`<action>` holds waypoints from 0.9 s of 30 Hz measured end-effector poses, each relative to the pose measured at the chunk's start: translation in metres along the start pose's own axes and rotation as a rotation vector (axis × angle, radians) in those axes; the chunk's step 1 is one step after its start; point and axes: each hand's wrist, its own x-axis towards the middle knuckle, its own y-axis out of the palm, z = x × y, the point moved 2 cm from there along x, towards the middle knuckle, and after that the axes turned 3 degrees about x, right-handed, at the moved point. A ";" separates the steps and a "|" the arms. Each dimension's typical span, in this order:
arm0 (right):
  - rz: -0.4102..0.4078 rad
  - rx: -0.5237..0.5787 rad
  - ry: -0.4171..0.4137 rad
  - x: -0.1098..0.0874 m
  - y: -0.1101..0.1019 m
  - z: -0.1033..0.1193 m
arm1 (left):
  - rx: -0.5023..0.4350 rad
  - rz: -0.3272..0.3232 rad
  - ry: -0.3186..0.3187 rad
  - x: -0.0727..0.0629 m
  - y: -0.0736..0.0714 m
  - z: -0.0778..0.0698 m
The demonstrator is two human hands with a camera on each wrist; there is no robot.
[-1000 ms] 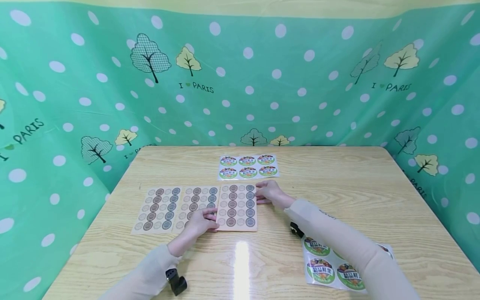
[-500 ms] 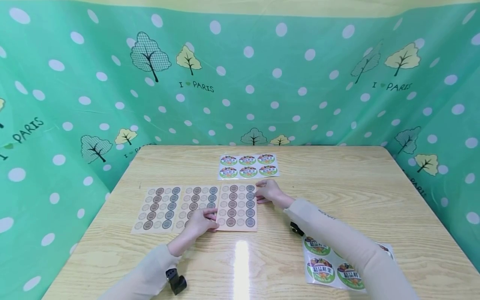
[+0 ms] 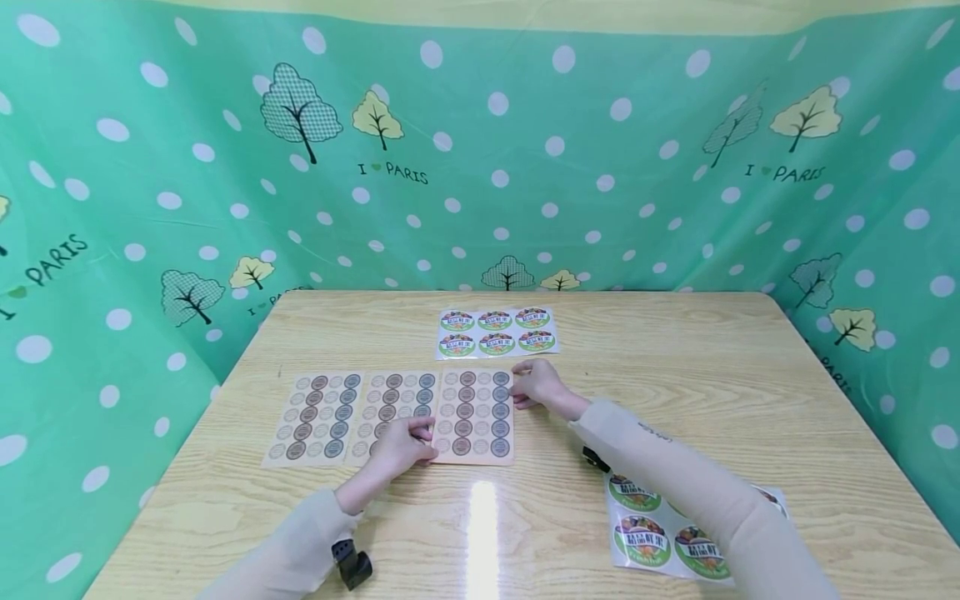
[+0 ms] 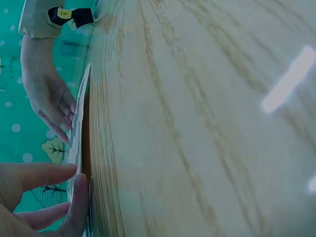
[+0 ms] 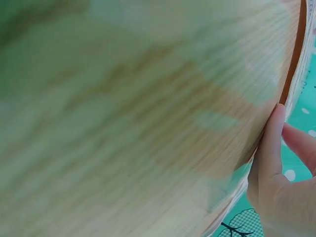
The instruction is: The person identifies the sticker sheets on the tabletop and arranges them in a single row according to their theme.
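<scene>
A pale sheet of round stickers (image 3: 483,414), with brown and grey-blue columns of circles, lies between my two hands. My left hand (image 3: 401,446) pinches its near left corner between thumb and fingers. At the far right edge, my right hand (image 3: 542,387) pinches the same sheet. From the left wrist, the sheet (image 4: 77,138) shows edge-on, with a dark gap under it above the tabletop. The right wrist view has my thumb and finger at the sheet's edge (image 5: 297,74). A matching middle sheet (image 3: 386,396) lies partly under my left hand, beside a left sheet (image 3: 324,414).
Behind the sheets lies a white sheet of colourful oval fruit stickers (image 3: 496,332). Another fruit sticker sheet (image 3: 660,560) sits at the front right, partly covered by my right forearm. The wooden table (image 3: 697,367) meets a green dotted curtain (image 3: 600,217) at the back.
Both hands stay nearly in place. The front edge of the sticker sheet between them shifts very slightly toward me.
</scene>
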 end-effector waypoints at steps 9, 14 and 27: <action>0.083 -0.004 0.008 -0.011 -0.012 0.001 | 0.001 -0.006 0.052 0.001 -0.005 -0.003; 0.152 -0.016 -0.031 -0.017 -0.020 0.003 | 0.004 0.006 0.079 0.002 -0.006 -0.004; 0.229 -0.129 -0.105 -0.030 -0.036 0.006 | 0.072 0.061 0.161 0.006 -0.005 -0.013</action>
